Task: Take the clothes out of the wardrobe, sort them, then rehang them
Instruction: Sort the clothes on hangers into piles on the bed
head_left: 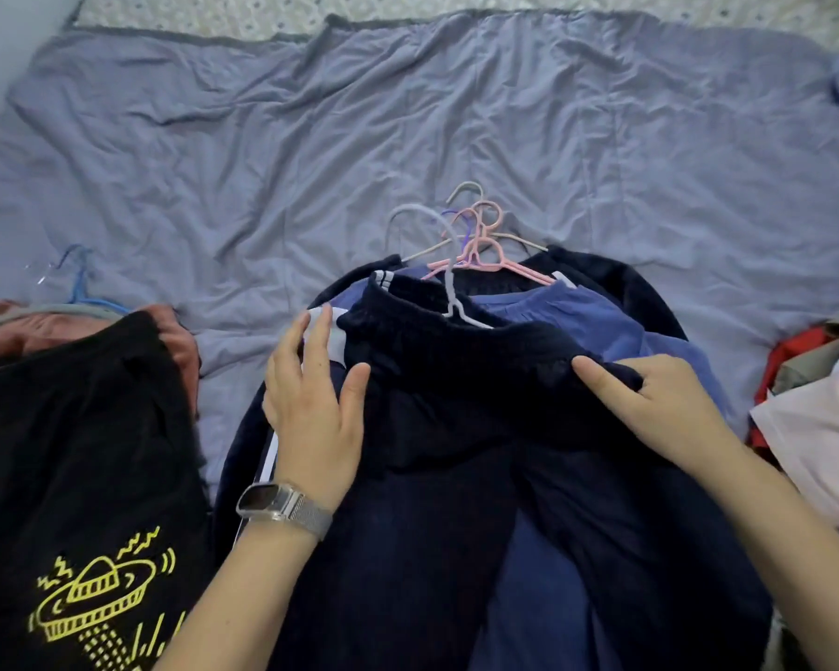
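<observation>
Here the dark navy trousers (456, 404) lie topmost on the middle pile, below the hanger hooks (471, 230). The left hand (311, 399) rests flat, fingers straight; the right hand (650, 404) pinches the waistband. Smooth outward, keeping that hanger seated, I'd judge.

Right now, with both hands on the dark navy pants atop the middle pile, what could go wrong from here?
The hanger hooks overlap in a cluster, so lifting one garment may drag its neighbours along. The dark navy pants lie over similar blue clothes, so layers could be mixed up. The left hand lies flat while the right hand grips the waistband; a one-sided pull may slip the pants off their white hanger.
</observation>
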The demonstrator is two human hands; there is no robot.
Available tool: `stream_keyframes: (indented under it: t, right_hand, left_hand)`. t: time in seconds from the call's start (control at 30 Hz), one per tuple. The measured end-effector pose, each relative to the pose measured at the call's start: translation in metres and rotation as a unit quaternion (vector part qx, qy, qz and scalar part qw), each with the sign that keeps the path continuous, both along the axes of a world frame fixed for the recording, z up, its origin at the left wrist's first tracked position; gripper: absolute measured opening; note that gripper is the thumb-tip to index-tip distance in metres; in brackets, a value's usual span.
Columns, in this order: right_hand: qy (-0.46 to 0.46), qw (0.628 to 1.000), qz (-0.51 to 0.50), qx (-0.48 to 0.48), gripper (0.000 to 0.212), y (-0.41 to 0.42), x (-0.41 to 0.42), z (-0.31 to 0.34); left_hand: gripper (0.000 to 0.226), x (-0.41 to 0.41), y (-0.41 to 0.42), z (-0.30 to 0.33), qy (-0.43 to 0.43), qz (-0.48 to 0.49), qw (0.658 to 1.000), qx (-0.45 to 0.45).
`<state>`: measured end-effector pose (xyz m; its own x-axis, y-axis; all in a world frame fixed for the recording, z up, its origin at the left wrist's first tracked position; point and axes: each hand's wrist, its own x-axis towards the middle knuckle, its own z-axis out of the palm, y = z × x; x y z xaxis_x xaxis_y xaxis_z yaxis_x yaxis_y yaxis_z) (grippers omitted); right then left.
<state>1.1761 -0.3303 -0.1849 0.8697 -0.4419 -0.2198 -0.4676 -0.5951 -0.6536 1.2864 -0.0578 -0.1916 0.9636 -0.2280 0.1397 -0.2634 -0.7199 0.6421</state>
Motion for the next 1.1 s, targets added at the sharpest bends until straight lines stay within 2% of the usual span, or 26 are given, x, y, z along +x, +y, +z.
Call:
stream_keyframes:
  t: [0.1, 0.23, 0.27, 0.37, 0.47, 0.57, 0.67, 0.77, 0.87, 1.1]
  right_hand:
    - [0.02, 0.999, 0.036, 0.03, 0.07, 0.008, -0.031, 0.035]
    - [-0.019, 0.999, -0.034, 0.026, 0.073, 0.016, -0.07, 0.068]
    - [-0.024, 0.997, -0.066, 0.006, 0.072, 0.021, -0.08, 0.076]
    - [-0.035, 0.984, -0.152, -0.088, 0.057, 0.047, -0.11, 0.103]
    - [-0.079, 0.973, -0.176, -0.127, 0.053, 0.083, -0.138, 0.132]
    - [-0.141, 0.965, -0.159, -0.151, 0.021, 0.13, -0.17, 0.165]
    - [-0.171, 0.966, -0.141, -0.134, 0.03, 0.189, -0.207, 0.204]
    - [-0.175, 0.965, -0.129, -0.144, 0.044, 0.259, -0.238, 0.242]
    - [-0.173, 0.966, -0.137, -0.135, 0.047, 0.327, -0.263, 0.276]
    - [-0.181, 0.976, -0.122, -0.01, 0.028, 0.418, -0.3, 0.33]
  left_hand:
    - [0.058, 0.009, 0.002, 0.013, 0.001, -0.059, 0.997, 0.042]
    - [0.057, -0.003, 0.0, 0.031, 0.051, -0.136, 0.981, 0.127]
    - [0.052, -0.011, 0.002, 0.037, 0.051, -0.153, 0.98, 0.12]
    - [0.035, -0.043, 0.019, 0.065, 0.072, -0.173, 0.982, 0.023]
    - [0.043, -0.082, 0.051, 0.101, 0.119, -0.159, 0.979, -0.052]
    - [0.056, -0.123, 0.103, 0.152, 0.151, -0.148, 0.974, -0.085]
    - [0.064, -0.165, 0.167, 0.203, 0.158, -0.138, 0.973, -0.092]
    - [0.055, -0.202, 0.236, 0.248, 0.151, -0.107, 0.98, -0.072]
    - [0.045, -0.235, 0.3, 0.286, 0.14, -0.068, 0.986, -0.061]
    - [0.051, -0.297, 0.405, 0.35, 0.106, -0.018, 0.994, -0.034]
